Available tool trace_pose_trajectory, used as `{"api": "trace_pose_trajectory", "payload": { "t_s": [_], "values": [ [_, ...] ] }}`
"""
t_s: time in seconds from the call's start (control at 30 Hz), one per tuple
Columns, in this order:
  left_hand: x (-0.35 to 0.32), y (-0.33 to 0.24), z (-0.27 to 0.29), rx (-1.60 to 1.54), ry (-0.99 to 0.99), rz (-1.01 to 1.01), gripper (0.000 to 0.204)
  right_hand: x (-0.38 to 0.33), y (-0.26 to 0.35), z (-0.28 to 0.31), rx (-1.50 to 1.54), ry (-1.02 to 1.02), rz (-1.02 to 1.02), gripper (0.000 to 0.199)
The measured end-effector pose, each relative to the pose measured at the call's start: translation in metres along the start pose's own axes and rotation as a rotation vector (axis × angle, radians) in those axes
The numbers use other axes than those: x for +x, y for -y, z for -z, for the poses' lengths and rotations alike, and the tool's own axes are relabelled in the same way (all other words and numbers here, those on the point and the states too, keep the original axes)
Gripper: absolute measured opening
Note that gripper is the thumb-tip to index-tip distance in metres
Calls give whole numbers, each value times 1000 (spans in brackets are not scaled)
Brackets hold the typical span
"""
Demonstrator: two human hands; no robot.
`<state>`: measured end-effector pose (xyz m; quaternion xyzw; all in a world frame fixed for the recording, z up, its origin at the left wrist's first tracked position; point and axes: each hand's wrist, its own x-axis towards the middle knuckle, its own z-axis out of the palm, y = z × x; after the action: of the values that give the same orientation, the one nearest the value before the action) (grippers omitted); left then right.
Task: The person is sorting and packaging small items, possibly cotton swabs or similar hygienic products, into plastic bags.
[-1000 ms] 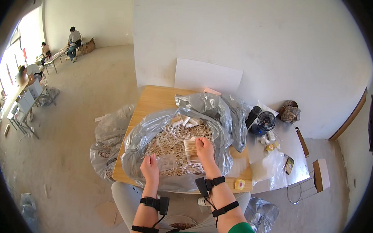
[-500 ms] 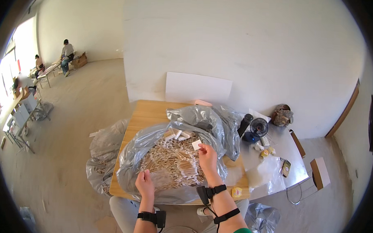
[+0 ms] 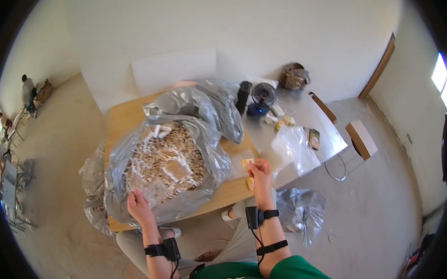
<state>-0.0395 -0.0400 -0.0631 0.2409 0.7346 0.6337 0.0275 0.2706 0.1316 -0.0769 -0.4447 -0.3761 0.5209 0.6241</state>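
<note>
A large grey plastic bag stands wide open on the wooden table, full of loose cotton swabs. At its near left edge my left hand is closed on a thin clear plastic bag lying over the swabs. Right of the grey bag, my right hand pinches a small yellow-and-white card above the table's right edge. Another yellow piece lies just below that hand. An aligned batch of swabs rests on the heap, and several white-ended packs sit at its far side.
The wooden table meets a metal table holding a small fan, a black bottle, a phone and clear plastic bags. An open carton stands at the right. Other people work far left.
The view has swung to the right. My right hand has moved from over the swabs to the table's right edge; its card now shows yellow. My left hand keeps the clear bag.
</note>
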Motion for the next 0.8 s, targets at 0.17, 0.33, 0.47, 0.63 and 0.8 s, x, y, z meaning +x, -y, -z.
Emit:
{"api": "trace_pose_trajectory", "payload": {
  "t_s": [0.17,0.33,0.47,0.63,0.8],
  "values": [
    [-9,2,-15,-41,26,4,38,12,-64,81,-360,-148,-84,10],
    [-16,0,-16,33,52,7,37,5,-72,70,-661,-122,-153,12],
    [-17,-6,-22,-21,52,27,34,5,-83,76,-1201,-126,104,14],
    [-36,-36,-40,-150,161,122,35,-10,-56,52,-1381,-153,66,14],
    [-73,-65,-85,-176,363,47,33,-47,20,-7,-215,408,-295,20]
  ]
}}
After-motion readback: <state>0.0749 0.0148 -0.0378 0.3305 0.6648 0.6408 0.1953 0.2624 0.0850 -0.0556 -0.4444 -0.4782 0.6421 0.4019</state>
